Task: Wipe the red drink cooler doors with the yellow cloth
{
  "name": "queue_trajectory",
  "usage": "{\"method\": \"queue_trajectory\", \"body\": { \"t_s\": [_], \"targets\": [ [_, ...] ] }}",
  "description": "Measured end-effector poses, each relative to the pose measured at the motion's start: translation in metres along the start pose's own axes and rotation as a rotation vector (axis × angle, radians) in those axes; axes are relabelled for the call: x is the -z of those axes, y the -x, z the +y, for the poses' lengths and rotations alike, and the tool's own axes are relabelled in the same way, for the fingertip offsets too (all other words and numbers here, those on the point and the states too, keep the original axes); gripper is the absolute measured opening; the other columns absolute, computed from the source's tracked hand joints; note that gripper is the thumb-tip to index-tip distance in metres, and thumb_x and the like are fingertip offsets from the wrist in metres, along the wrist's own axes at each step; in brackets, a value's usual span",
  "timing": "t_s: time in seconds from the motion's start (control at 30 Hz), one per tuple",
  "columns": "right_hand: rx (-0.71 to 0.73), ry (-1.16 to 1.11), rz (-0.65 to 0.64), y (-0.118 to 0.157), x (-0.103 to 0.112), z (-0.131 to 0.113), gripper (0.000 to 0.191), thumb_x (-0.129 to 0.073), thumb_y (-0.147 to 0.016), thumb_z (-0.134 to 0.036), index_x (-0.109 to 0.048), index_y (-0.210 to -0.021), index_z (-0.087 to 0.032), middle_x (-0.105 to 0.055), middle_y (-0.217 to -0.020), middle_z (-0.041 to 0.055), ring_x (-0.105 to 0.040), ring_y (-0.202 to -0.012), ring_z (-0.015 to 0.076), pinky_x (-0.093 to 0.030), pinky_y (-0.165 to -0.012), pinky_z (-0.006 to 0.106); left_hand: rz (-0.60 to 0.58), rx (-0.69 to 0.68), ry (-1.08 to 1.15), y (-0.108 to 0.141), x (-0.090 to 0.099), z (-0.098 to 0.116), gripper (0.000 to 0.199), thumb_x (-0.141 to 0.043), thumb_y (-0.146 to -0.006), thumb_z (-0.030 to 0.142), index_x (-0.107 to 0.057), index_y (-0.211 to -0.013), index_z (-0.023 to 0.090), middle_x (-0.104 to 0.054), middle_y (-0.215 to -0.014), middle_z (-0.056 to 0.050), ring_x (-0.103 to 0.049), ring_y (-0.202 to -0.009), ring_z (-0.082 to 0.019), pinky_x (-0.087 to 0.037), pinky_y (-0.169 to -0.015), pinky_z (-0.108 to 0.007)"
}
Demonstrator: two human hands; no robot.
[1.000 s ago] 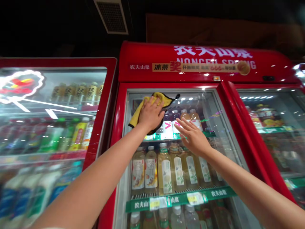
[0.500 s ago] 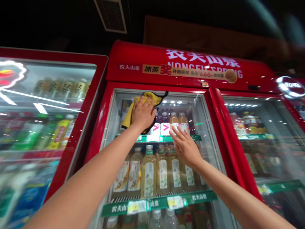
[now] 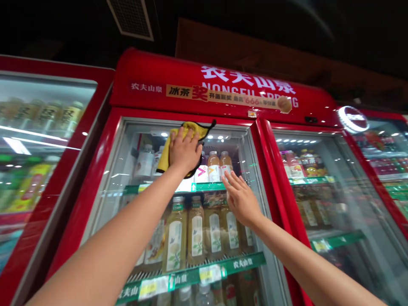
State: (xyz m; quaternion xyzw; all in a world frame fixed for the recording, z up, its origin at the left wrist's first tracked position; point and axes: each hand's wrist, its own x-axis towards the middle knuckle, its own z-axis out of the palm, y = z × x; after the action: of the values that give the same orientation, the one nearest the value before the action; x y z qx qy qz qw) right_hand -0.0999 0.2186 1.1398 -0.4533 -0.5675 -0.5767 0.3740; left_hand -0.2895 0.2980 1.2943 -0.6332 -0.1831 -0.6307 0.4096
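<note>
My left hand (image 3: 185,149) presses a yellow cloth with black edging (image 3: 164,160) against the upper part of the glass door (image 3: 110,187). Its fingers are spread over the cloth, and one dark-trimmed corner sticks out to the upper right. To the right and a little lower, my right hand (image 3: 241,197) is raised with palm toward the same pane and fingers stretched. Nothing is in it; whether it touches the glass I cannot tell. Behind the pane, bottles of pale tea (image 3: 176,238) stand on a shelf, with orange drink bottles (image 3: 213,165) above.
The red door frame (image 3: 270,170) borders the pane on the right, beside a second glass door (image 3: 314,204). At the left stands another red-framed fridge (image 3: 79,140) with drinks. A lit sign panel (image 3: 153,72) runs along the top of the cabinet.
The view has shifted right, bringing more of the right door into sight. Against the pane, my left hand and the cloth have slid right. My right hand has also moved right, nearer the door's edge.
</note>
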Motion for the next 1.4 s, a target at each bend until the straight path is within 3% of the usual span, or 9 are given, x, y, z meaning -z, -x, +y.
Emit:
{"method": "queue_trajectory", "body": {
  "t_s": [0.1, 0.2, 0.33, 0.47, 0.6, 0.73, 0.97, 1.2, 1.4],
  "targets": [
    [0.088, 0.008, -0.054, 0.006, 0.009, 0.009, 0.072, -0.046, -0.086, -0.005, -0.041, -0.154, -0.027, -0.041, -0.158, 0.0045, -0.037, -0.148, 0.0240, -0.041, -0.119, 0.051, -0.149, -0.271, 0.054, 0.006, -0.004, 0.027, 0.053, -0.040, -0.097, 0.042, -0.053, -0.145, 0.025, -0.051, -0.154, -0.002, -0.029, -0.152, -0.027, -0.012, -0.128, -0.052],
    [0.181, 0.026, -0.128, 0.009, 0.027, 0.030, 0.070, -0.047, -0.084, -0.004, -0.049, -0.149, -0.028, -0.044, -0.157, 0.0028, -0.041, -0.146, 0.0225, -0.042, -0.118, 0.049, -0.251, -0.478, 0.079, 0.017, 0.002, 0.019, 0.051, -0.040, -0.097, 0.045, -0.057, -0.142, 0.028, -0.052, -0.152, 0.001, -0.033, -0.151, -0.024, -0.014, -0.128, -0.047],
    [0.216, 0.065, -0.152, 0.009, 0.045, 0.064, 0.057, -0.047, -0.088, -0.006, -0.060, -0.140, -0.025, -0.053, -0.151, 0.0027, -0.048, -0.142, 0.0246, -0.046, -0.115, 0.049, -0.091, -0.183, 0.020, 0.007, 0.002, 0.001, 0.054, -0.037, -0.097, 0.044, -0.055, -0.143, 0.024, -0.051, -0.154, -0.004, -0.030, -0.152, -0.028, -0.017, -0.126, -0.053],
    [0.171, 0.099, -0.120, 0.011, 0.049, 0.090, 0.057, -0.046, -0.089, -0.005, -0.059, -0.141, -0.025, -0.054, -0.150, 0.0023, -0.048, -0.142, 0.0242, -0.047, -0.114, 0.047, 0.054, 0.096, -0.007, -0.021, -0.016, 0.028, 0.056, -0.035, -0.097, 0.042, -0.054, -0.144, 0.017, -0.046, -0.157, -0.009, -0.022, -0.154, -0.035, -0.013, -0.125, -0.059],
    [0.162, 0.117, -0.099, 0.016, 0.044, 0.100, 0.058, -0.042, -0.092, -0.005, -0.054, -0.145, -0.025, -0.049, -0.154, 0.0012, -0.045, -0.144, 0.0225, -0.046, -0.114, 0.044, -0.080, -0.143, 0.028, -0.025, -0.031, 0.074, 0.053, -0.038, -0.097, 0.041, -0.054, -0.144, 0.020, -0.050, -0.154, -0.006, -0.026, -0.153, -0.031, -0.011, -0.127, -0.054],
    [0.152, 0.105, -0.103, 0.017, 0.041, 0.101, 0.054, -0.039, -0.096, -0.007, -0.054, -0.146, -0.023, -0.048, -0.154, 0.0031, -0.047, -0.142, 0.0234, -0.047, -0.113, 0.044, -0.187, -0.363, 0.030, -0.015, -0.033, 0.093, 0.052, -0.038, -0.098, 0.044, -0.053, -0.144, 0.025, -0.048, -0.156, -0.001, -0.029, -0.152, -0.026, -0.012, -0.128, -0.049],
    [0.143, 0.092, -0.129, 0.015, 0.041, 0.104, 0.058, -0.040, -0.096, -0.005, -0.050, -0.149, -0.025, -0.043, -0.158, 0.0016, -0.044, -0.144, 0.0243, -0.046, -0.112, 0.045, 0.006, 0.090, 0.019, -0.047, -0.052, 0.124, 0.059, -0.033, -0.098, 0.041, -0.047, -0.149, 0.015, -0.039, -0.161, -0.010, -0.019, -0.154, -0.034, -0.009, -0.125, -0.056],
    [0.146, 0.048, -0.049, 0.022, 0.032, 0.111, 0.053, -0.042, -0.095, -0.005, -0.056, -0.144, -0.022, -0.053, -0.151, 0.0037, -0.040, -0.147, 0.0206, -0.039, -0.120, 0.044, -0.122, -0.253, 0.070, -0.034, -0.063, 0.165, 0.053, -0.034, -0.099, 0.039, -0.057, -0.142, 0.018, -0.048, -0.156, -0.006, -0.027, -0.152, -0.028, -0.011, -0.127, -0.049],
    [-0.126, -0.001, 0.187, 0.040, 0.018, 0.107, 0.075, -0.034, -0.087, 0.007, -0.036, -0.156, -0.020, -0.039, -0.160, 0.0075, -0.020, -0.154, 0.0213, -0.032, -0.124, 0.050, -0.028, -0.021, 0.055, -0.028, -0.065, 0.171, 0.055, -0.036, -0.099, 0.039, -0.051, -0.145, 0.014, -0.043, -0.159, -0.010, -0.024, -0.152, -0.034, -0.013, -0.125, -0.056]
  ]
}}
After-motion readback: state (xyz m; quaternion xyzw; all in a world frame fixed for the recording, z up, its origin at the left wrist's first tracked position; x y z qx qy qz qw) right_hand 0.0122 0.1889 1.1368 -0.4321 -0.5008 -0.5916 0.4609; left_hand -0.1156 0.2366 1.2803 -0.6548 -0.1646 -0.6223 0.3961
